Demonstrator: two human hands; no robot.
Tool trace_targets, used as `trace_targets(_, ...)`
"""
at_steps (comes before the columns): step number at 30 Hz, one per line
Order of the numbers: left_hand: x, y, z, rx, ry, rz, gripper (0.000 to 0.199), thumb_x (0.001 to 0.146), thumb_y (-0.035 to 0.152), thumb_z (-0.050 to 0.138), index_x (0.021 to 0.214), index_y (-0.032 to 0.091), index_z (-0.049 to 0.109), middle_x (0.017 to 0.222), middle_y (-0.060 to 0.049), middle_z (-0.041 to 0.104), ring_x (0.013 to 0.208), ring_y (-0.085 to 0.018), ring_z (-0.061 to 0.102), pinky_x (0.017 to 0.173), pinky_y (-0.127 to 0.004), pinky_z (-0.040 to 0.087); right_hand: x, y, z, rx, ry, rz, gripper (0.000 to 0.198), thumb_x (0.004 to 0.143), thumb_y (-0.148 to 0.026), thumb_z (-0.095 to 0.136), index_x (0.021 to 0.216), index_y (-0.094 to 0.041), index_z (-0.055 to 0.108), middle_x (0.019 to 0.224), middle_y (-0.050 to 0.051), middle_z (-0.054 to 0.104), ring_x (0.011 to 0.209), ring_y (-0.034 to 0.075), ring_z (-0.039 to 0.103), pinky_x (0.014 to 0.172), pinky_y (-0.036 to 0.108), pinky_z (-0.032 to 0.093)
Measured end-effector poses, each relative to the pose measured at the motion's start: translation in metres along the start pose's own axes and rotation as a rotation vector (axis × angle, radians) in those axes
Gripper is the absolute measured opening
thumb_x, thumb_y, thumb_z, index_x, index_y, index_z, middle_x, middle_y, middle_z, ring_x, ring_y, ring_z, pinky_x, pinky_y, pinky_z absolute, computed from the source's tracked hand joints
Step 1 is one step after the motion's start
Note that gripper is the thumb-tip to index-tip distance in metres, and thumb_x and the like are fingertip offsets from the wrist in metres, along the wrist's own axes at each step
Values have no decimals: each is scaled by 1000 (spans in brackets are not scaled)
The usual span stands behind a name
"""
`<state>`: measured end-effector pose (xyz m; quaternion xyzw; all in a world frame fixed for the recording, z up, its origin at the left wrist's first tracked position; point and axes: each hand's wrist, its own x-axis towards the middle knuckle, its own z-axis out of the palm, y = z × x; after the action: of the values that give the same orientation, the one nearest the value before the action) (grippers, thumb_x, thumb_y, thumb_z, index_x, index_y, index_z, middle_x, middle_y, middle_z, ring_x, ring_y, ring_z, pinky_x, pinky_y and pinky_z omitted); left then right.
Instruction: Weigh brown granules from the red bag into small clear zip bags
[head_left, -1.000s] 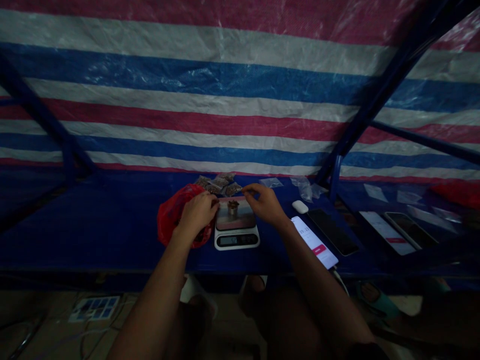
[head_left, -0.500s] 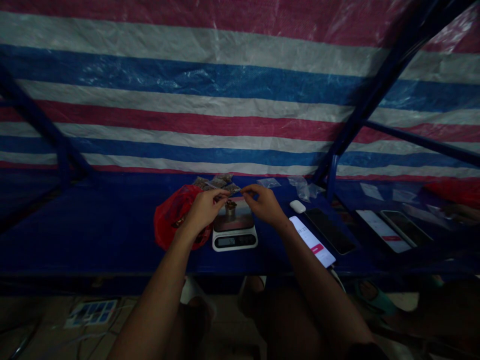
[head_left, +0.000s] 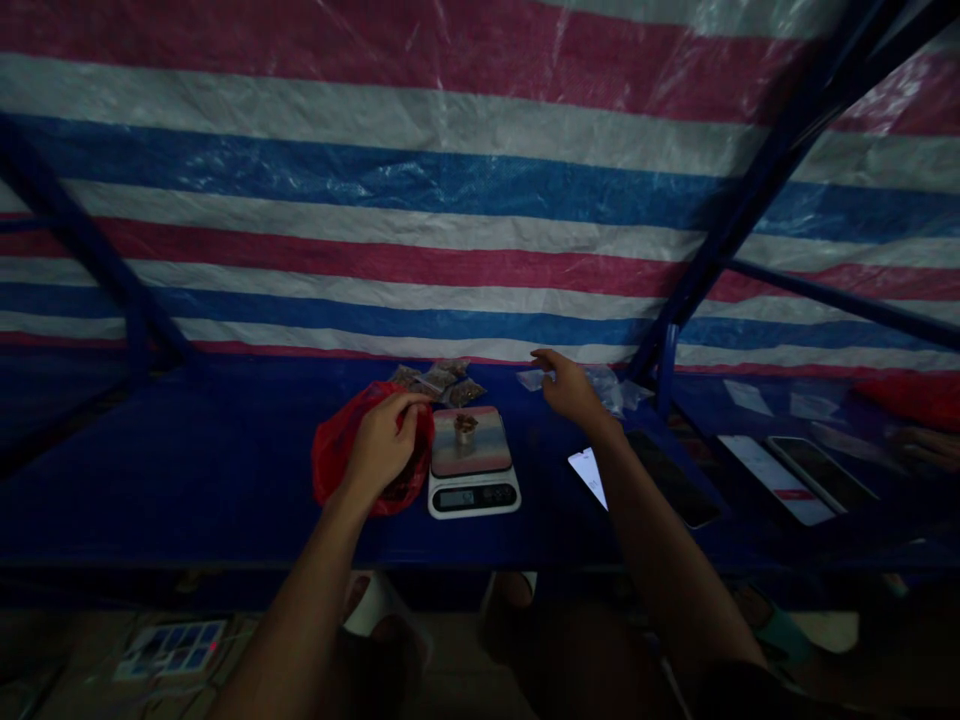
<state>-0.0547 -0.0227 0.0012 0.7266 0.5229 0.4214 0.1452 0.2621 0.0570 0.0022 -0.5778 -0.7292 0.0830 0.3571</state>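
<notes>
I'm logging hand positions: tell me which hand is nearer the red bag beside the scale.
Left. The left hand is over the red bag, touching or not I cannot tell; the right hand is farther off, right of the scale, by the clear bags.

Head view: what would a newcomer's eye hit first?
The red, white and blue striped sheet, filling the background behind the blue table. Next, the red bag on the table, left hand over it, and just to its right the white scale bearing a small cup. The right hand is near clear bags farther back.
</notes>
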Motion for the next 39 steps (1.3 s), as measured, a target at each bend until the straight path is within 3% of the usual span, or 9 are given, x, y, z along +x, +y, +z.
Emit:
trace_targets(3,-10,-5,-1,29,12,6,27,99,27,47,110,22,71,115,-7,76,110,-22,69,101,-37,51,35,18,2,-206,-322,-100,74,72,0,64,145,-13,56,146,18,60,136,31,55,115,41,42)
trace_targets(7,-16,-7,0,44,-28,38,26,100,28,47,109,23,71,115,-7,75,110,-22,69,100,-38,52,66,19,11,-343,-551,-63,72,58,-2,79,128,-17,70,130,18,70,124,36,64,104,43,50)
trace_targets(13,-15,-6,0,31,-17,37,26,100,30,48,112,24,70,117,-7,75,112,-23,68,100,-39,52,72,6,11,-287,-503,-93,44,54,-14,88,97,-20,79,99,11,79,97,30,74,87,35,56)
trace_targets(17,-16,4,-5,2,43,67,25,98,33,54,116,24,68,118,-6,73,112,-23,67,102,-38,52,69,-20,-11,-176,-406,-163,45,60,-21,90,103,-17,77,108,13,77,100,30,72,90,39,55)
trace_targets(21,-19,17,-9,-51,134,116,38,92,38,65,127,24,61,129,-8,67,120,-25,63,107,-41,49,48,-78,-32,156,-235,-330,51,68,-33,90,113,-18,73,119,11,73,108,27,68,95,39,53)
trace_targets(25,-22,25,-8,-189,137,154,78,80,45,79,146,22,45,149,-14,54,137,-30,53,115,-45,44,9,-143,-27,505,-353,-434,43,72,-35,87,108,-18,71,105,5,74,97,21,69,88,33,55)
trace_targets(28,-25,24,-7,-306,108,158,95,75,52,81,152,20,36,154,-18,48,142,-33,49,117,-46,43,-16,-169,-9,814,-476,-436,43,74,-29,86,111,-18,68,108,4,73,98,19,70,88,31,56)
trace_targets(34,-30,19,-13,-372,13,69,87,76,45,81,150,18,42,142,-16,61,126,-31,63,105,-44,54,-38,-169,17,869,-423,-386,45,69,-32,90,107,-18,69,110,6,71,102,20,68,96,35,54)
trace_targets(39,-30,17,-14,-257,-77,-10,64,87,46,69,143,19,53,136,-13,67,122,-30,66,106,-45,51,-42,-142,13,753,-306,-323,55,79,-43,83,126,-20,67,123,10,69,112,24,65,96,38,54)
